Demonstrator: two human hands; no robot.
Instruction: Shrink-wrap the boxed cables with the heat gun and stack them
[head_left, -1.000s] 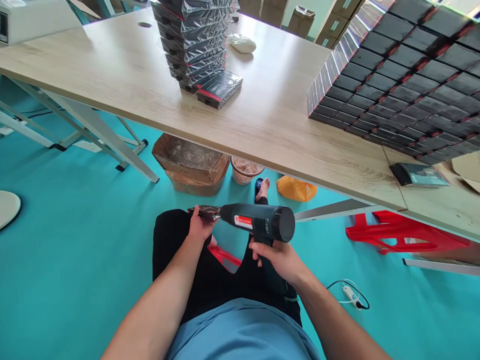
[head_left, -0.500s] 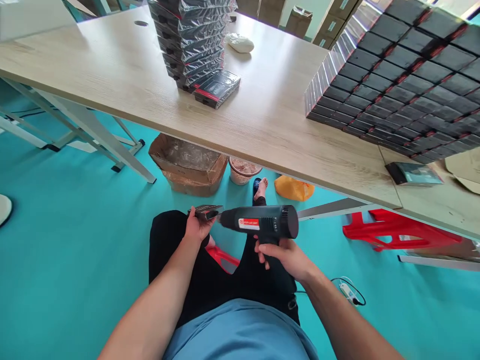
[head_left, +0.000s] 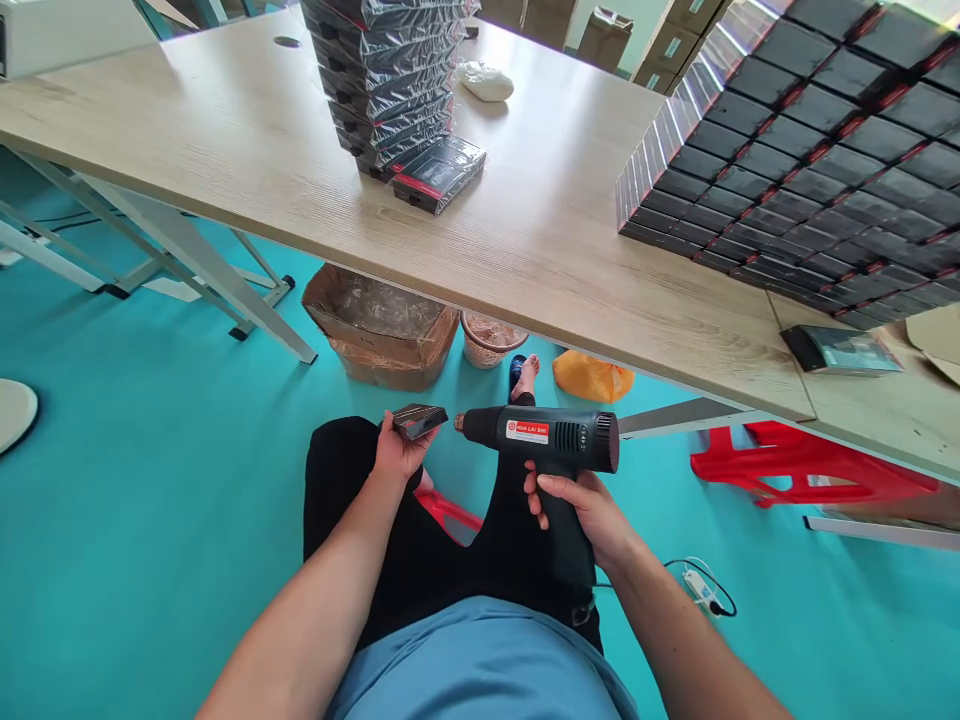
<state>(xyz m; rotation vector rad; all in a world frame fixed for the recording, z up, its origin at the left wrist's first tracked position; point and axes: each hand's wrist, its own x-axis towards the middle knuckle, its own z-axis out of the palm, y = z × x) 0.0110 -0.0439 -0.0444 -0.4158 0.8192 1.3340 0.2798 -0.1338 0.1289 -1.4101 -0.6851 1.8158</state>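
Note:
Over my lap, my left hand (head_left: 397,452) holds a small dark flat box (head_left: 418,421), thumb on its near left edge. My right hand (head_left: 574,505) is wrapped round the handle of a dark green heat gun (head_left: 544,435). The gun lies sideways, its nozzle pointing left at the box with a small gap between them. On the table (head_left: 540,250) stands a tall stack of film-wrapped black boxes (head_left: 397,90), and a single wrapped box (head_left: 439,175) lies at its foot.
A large block of black boxes (head_left: 817,160) fills the table's right side, with one box (head_left: 840,350) near it. Below are a cardboard carton (head_left: 382,335), a waste bin (head_left: 487,340), an orange bag (head_left: 592,377) and a red stool (head_left: 810,465). A power strip (head_left: 701,590) lies on the floor.
The heat gun in my right hand has moved right, away from the box, opening a gap at the nozzle. The box in my left hand has tilted slightly. The view has shifted a little.

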